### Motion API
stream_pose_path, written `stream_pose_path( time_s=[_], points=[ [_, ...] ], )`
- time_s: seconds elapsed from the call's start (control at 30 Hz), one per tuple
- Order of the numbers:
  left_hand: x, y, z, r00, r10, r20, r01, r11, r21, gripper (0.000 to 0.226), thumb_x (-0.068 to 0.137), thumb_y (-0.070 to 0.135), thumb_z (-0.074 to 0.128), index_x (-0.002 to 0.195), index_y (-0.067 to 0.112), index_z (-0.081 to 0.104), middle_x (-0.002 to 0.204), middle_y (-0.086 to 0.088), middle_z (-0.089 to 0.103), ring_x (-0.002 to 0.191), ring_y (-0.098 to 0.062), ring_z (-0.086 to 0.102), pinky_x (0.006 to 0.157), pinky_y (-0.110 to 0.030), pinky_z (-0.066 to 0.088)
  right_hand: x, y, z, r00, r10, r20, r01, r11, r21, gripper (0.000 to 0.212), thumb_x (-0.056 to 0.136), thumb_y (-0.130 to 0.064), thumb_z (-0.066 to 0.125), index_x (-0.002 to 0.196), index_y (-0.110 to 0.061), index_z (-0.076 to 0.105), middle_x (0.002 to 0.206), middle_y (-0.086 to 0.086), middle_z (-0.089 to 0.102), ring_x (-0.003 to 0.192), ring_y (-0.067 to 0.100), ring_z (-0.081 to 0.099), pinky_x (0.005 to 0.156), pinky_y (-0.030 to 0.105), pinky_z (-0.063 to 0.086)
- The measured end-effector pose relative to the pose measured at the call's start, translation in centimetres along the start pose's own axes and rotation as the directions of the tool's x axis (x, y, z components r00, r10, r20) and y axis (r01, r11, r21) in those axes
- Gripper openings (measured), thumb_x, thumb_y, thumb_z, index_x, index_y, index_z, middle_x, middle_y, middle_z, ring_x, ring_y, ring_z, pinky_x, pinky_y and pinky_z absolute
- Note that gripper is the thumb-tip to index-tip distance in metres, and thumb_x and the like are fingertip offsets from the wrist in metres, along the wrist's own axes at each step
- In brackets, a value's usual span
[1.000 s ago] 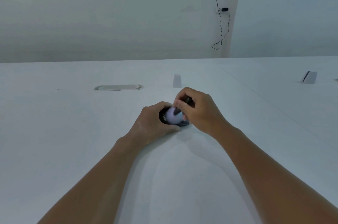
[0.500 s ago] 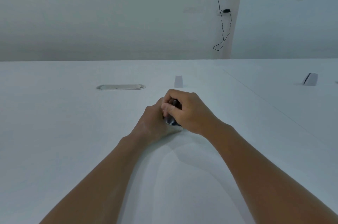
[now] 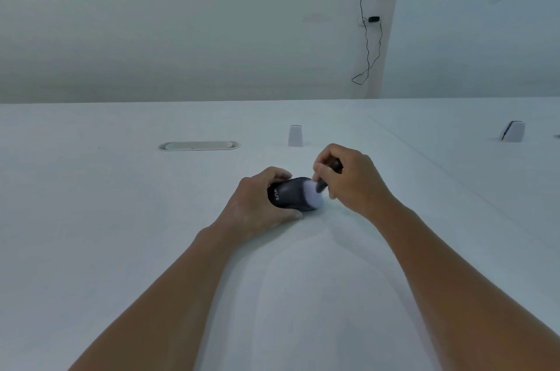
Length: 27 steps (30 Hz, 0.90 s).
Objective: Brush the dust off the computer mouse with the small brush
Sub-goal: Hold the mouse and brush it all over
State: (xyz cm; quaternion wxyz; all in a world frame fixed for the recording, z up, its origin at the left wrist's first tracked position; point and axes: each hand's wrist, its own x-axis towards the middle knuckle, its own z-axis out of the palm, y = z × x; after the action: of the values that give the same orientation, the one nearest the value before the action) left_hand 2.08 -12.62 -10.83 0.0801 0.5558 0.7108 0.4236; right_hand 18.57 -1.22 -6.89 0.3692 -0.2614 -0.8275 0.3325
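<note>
A black computer mouse [image 3: 289,195] with white lettering lies on the white table [image 3: 121,234] at the centre. My left hand [image 3: 257,204] grips its left end and holds it down. My right hand [image 3: 351,179] pinches a small brush with a dark handle [image 3: 333,165]. The brush's pale, fluffy bristles [image 3: 312,194] rest on the right end of the mouse. Most of the handle is hidden inside my fingers.
A long oval cable port [image 3: 199,145] is set into the table at the back left. A small white block [image 3: 295,135] stands just behind the hands, and another small stand [image 3: 512,131] sits at the far right. A seam [image 3: 424,155] runs diagonally across the table on the right.
My right hand has swept the brush from the left end of the mouse to its right end, uncovering the mouse body. My left hand has kept its hold.
</note>
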Motion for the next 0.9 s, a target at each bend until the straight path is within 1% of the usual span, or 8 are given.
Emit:
stream_pose_path(
  time_s=[0.1,0.2,0.4,0.5,0.57,0.67,0.77,0.9],
  points=[
    [0.0,-0.1,-0.2,1.0,0.012,-0.005,-0.012,0.999,-0.032,0.056,0.062,0.023,0.095,0.11,0.034,0.068,0.101,0.019,0.075,0.092,0.004,0.068,0.077,-0.008,0.049,-0.3,0.9,-0.6,0.997,0.062,-0.035,-0.058,0.992,0.11,0.012,0.098,-0.005,0.06,0.087,-0.003,0.065,0.074,0.009,0.075,0.047,0.013,0.062,0.047,0.025,0.05],
    [-0.1,-0.2,-0.3,0.999,0.031,-0.004,-0.032,0.998,-0.058,0.056,0.062,0.016,0.094,0.109,0.034,0.069,0.1,0.019,0.075,0.09,0.002,0.069,0.076,-0.01,0.051,-0.3,1.7,-0.5,0.99,0.14,-0.014,-0.132,0.959,0.251,0.016,0.101,-0.005,0.056,0.086,-0.003,0.061,0.077,0.014,0.076,0.044,0.022,0.056,0.039,0.027,0.041],
    [0.0,-0.4,-0.4,0.998,0.063,-0.017,-0.063,0.996,-0.055,0.058,0.062,0.015,0.095,0.111,0.032,0.069,0.102,0.017,0.075,0.092,0.0,0.07,0.079,-0.015,0.054,0.1,1.4,0.0,0.992,0.082,-0.098,-0.055,0.966,0.253,0.007,0.098,-0.004,0.061,0.091,-0.002,0.063,0.08,0.012,0.075,0.049,0.023,0.063,0.044,0.031,0.05],
    [-0.1,-0.2,-0.4,0.998,0.054,-0.036,-0.055,0.997,-0.049,0.066,0.062,0.02,0.096,0.117,0.032,0.061,0.109,0.02,0.074,0.1,0.004,0.068,0.082,-0.012,0.052,0.1,1.1,0.7,0.986,0.051,-0.162,-0.035,0.994,0.101,0.008,0.097,-0.008,0.064,0.089,-0.007,0.063,0.079,0.01,0.075,0.049,0.009,0.065,0.043,0.017,0.046],
    [-0.1,0.1,-0.3,0.996,0.072,-0.054,-0.074,0.996,-0.045,0.072,0.062,0.024,0.097,0.122,0.031,0.056,0.113,0.021,0.073,0.102,0.005,0.067,0.085,-0.012,0.052,0.1,0.2,1.3,0.986,-0.018,-0.165,0.036,0.994,0.106,0.008,0.096,-0.009,0.067,0.089,-0.008,0.063,0.081,0.011,0.075,0.049,0.008,0.064,0.044,0.012,0.044],
    [-0.2,0.5,-0.1,0.994,0.089,-0.069,-0.092,0.995,-0.037,0.077,0.062,0.031,0.095,0.127,0.028,0.054,0.116,0.017,0.073,0.104,-0.002,0.069,0.089,-0.018,0.054,0.1,-0.7,2.0,0.985,-0.045,-0.165,0.074,0.981,0.177,0.01,0.094,-0.012,0.07,0.088,-0.007,0.064,0.078,0.009,0.074,0.05,0.015,0.063,0.048,0.015,0.045],
    [-0.2,0.6,0.1,0.994,0.095,-0.052,-0.095,0.995,-0.009,0.077,0.066,0.027,0.094,0.13,0.029,0.051,0.119,0.017,0.072,0.105,-0.005,0.069,0.089,-0.014,0.052,0.1,-0.6,2.1,0.953,-0.105,-0.284,0.091,0.994,-0.062,0.013,0.094,-0.013,0.07,0.085,-0.006,0.063,0.071,0.005,0.068,0.056,0.011,0.057,0.055,0.015,0.042],
    [-0.3,0.9,0.1,0.994,0.091,-0.068,-0.092,0.995,-0.022,0.076,0.064,0.031,0.094,0.128,0.028,0.053,0.113,0.016,0.073,0.1,-0.002,0.07,0.085,-0.013,0.054,-0.4,-0.9,2.4,0.975,-0.119,-0.186,0.136,0.987,0.082,0.015,0.094,-0.013,0.071,0.083,-0.006,0.064,0.071,0.004,0.071,0.048,0.009,0.061,0.054,0.026,0.054]
  ],
)
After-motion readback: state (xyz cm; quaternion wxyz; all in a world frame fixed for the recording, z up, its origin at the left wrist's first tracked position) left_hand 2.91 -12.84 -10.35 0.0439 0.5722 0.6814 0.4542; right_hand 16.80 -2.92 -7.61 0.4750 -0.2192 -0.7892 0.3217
